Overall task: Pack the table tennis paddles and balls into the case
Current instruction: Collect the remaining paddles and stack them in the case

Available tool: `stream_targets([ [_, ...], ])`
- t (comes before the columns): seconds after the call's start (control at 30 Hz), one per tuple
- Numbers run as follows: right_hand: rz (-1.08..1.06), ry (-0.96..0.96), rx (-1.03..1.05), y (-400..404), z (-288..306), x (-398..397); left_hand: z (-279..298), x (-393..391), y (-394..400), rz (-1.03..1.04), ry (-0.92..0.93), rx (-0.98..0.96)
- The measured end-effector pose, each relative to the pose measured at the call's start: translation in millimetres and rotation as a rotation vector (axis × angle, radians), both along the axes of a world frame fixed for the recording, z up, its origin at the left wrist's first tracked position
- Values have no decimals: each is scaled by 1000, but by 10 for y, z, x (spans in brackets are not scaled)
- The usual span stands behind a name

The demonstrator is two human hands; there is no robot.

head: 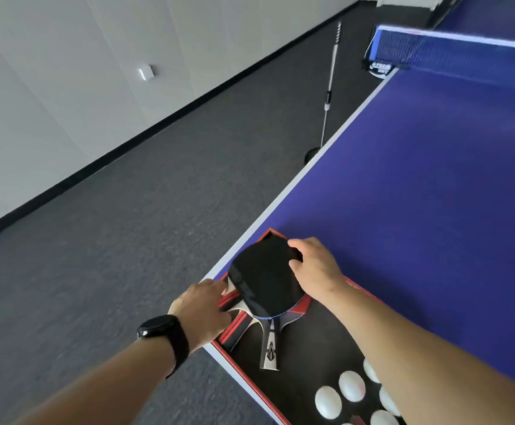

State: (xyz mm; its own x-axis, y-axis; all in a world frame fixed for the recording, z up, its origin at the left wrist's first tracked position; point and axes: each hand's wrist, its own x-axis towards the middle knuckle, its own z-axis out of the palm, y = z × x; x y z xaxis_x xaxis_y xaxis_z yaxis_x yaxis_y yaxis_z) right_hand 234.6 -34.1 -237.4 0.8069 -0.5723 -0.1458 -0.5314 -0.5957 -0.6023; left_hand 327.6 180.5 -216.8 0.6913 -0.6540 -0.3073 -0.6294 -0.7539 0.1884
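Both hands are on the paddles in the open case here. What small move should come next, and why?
Probably press the top paddle flat into the case. The right hand grips its black blade at the far edge, and it lies across a second paddle that the left hand steadies, so it does not look seated. Several white balls already sit in the case.

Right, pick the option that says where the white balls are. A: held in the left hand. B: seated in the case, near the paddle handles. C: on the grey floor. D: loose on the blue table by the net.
B: the white balls sit in the black interior of the red-edged case, just beyond the handle of the top paddle.
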Motion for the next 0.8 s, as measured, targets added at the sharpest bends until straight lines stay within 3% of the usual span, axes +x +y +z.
stream_targets([
  [0.27, 40, 119, -221, 24, -178, 149, -133, 116, -129, -5, 110, 18],
  [0.43, 71, 104, -165, -86, -121, -143, 74, 63, -444, 28, -95, 115],
  [0.53, -22, 68, -147, -467, 11, -603, 272, -150, -959, 5, -204, -40],
  [0.8, -505, 184, -164, -2122, 322, -2924, 338, -1784, -2726, -456, 62, -329],
])
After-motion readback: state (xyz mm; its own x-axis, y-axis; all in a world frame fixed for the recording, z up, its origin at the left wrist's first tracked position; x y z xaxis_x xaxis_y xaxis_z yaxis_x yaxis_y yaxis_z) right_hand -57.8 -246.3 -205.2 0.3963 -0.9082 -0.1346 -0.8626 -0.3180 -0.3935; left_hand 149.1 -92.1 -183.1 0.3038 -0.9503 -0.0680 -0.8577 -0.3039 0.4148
